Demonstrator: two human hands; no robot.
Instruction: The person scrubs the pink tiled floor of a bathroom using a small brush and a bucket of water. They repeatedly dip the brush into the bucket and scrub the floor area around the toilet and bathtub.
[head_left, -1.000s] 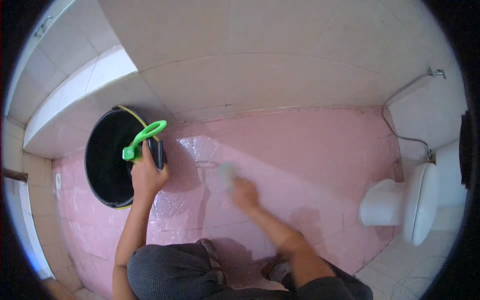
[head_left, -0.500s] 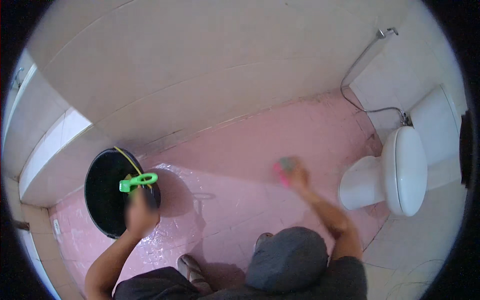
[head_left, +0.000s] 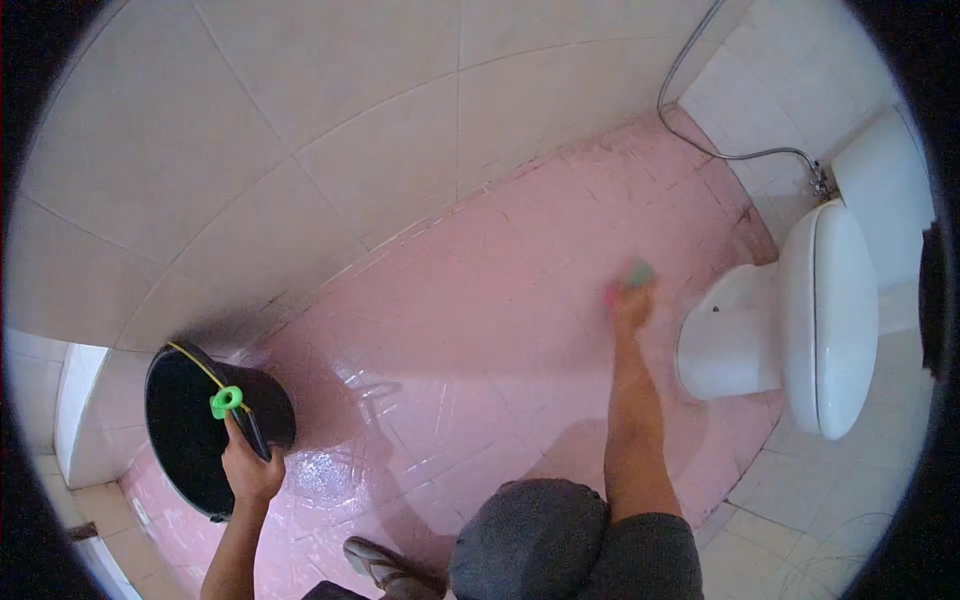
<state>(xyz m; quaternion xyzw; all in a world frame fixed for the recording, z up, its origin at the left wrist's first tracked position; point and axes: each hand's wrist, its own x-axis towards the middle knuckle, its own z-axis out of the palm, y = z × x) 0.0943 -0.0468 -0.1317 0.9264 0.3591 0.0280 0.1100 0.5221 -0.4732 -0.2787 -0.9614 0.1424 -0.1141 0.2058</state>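
Observation:
My left hand (head_left: 252, 472) is closed on the near right rim of a black bucket (head_left: 282, 400), one finger stretched along the edge. A bright green plastic piece with a ring (head_left: 228, 400) sits at the rim just beyond my fingertip; its lower part is hidden. My right arm reaches out across the pink tiled floor (head_left: 480, 290). Smeared by motion, my right hand (head_left: 632, 308) is closed over a small pink and green scrubber (head_left: 640, 272) pressed low at the floor. Its exact kind cannot be made out.
A white toilet (head_left: 735, 335) stands to the right, with a metal hose (head_left: 735, 157) running up the wall behind it. Beige tiled wall (head_left: 350, 120) bounds the far side. The floor glistens wet near the bucket. My sandalled foot (head_left: 380, 560) is at the bottom.
My right hand has moved farther out and to the right with the scrubber, and the arm is straighter. My left hand remains at the bucket. The whole view has shifted and tilted.

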